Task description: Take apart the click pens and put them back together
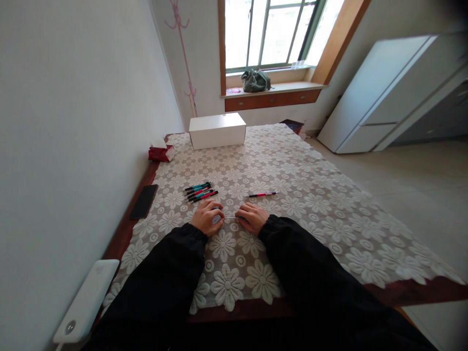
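My left hand (209, 217) rests low over the tablecloth, its thumb and fingers curled together around something dark and partly clear that they mostly hide. Facing it, my right hand (252, 217) is closed in a pinch. A thin pale rod (230, 217) bridges the small gap between the two hands, its right end running into the right fingertips. Just beyond the left hand lies a row of several pens (200, 192) with teal, red and black barrels. One red and black pen (263, 194) lies alone beyond the right hand.
A floral lace tablecloth (228, 282) covers the dark wooden table. Along the left edge are a black phone (144, 202), a red tissue pack (161, 153) and a white power strip (87, 297). At the far end stands a white box (218, 134).
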The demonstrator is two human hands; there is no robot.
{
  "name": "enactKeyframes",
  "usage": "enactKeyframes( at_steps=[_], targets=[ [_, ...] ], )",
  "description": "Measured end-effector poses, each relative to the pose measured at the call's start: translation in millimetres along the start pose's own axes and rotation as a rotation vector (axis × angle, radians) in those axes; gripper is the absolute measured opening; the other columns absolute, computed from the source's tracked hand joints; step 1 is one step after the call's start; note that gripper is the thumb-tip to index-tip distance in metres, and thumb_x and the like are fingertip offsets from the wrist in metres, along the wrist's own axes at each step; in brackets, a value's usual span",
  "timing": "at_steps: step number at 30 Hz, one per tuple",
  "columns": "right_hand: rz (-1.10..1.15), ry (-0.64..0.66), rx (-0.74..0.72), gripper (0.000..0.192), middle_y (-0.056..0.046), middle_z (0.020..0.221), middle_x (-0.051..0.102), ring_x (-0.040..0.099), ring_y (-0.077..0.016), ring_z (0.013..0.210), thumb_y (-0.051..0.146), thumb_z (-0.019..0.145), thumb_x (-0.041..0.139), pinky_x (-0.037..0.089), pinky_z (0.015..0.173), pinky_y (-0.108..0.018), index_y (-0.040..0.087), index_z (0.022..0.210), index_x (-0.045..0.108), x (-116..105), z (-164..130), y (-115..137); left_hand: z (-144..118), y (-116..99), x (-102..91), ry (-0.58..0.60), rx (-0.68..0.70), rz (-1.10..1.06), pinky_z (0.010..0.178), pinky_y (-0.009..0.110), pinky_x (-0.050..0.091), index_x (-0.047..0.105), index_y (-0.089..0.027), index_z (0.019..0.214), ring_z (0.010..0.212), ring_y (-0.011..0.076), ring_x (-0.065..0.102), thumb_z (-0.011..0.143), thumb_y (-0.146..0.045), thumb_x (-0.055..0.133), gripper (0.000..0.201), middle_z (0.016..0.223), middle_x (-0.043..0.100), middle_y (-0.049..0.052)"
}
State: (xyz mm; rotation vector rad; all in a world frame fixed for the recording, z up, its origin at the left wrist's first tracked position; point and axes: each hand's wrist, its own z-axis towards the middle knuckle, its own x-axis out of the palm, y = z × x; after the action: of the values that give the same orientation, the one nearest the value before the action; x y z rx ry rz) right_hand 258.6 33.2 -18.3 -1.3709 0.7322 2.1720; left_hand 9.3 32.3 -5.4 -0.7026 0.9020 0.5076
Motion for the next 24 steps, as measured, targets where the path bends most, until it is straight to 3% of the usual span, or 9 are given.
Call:
enactKeyframes(
  at_steps=[17,24],
  targets=[
    [0.025,-0.008,-0.035,0.018,-0.007,0.092,0.061,0.053,-0.0205,0.086,0.026,0.098,0.048,0.043,0.079,-0.033,0.022,0.098,0.065,0.1,1.0,1.0,0.5,1.4,0.7,0.021,0.014,-0.031,0.104,0.046,0.047,0.073,-0.025,0.082,0.113,0.0249,0.057,0.083,-0.026,0.069,0.004,0.111,0.07,0.004],
    [0.088,0.003,-0.09,0.018,-0.006,0.093,0.063,0.056,-0.0197,0.086,0.029,0.099,0.048,0.045,0.078,-0.032,0.023,0.103,0.065,4.0,2.7,6.1,1.6,-7.7,-0.4,0.037,0.07,-0.053,0.102,0.043,0.049,0.072,-0.026,0.086,0.114,0.0238,0.058,0.088,-0.028,0.065,0.007,0.11,0.071,0.004]
  ],
)
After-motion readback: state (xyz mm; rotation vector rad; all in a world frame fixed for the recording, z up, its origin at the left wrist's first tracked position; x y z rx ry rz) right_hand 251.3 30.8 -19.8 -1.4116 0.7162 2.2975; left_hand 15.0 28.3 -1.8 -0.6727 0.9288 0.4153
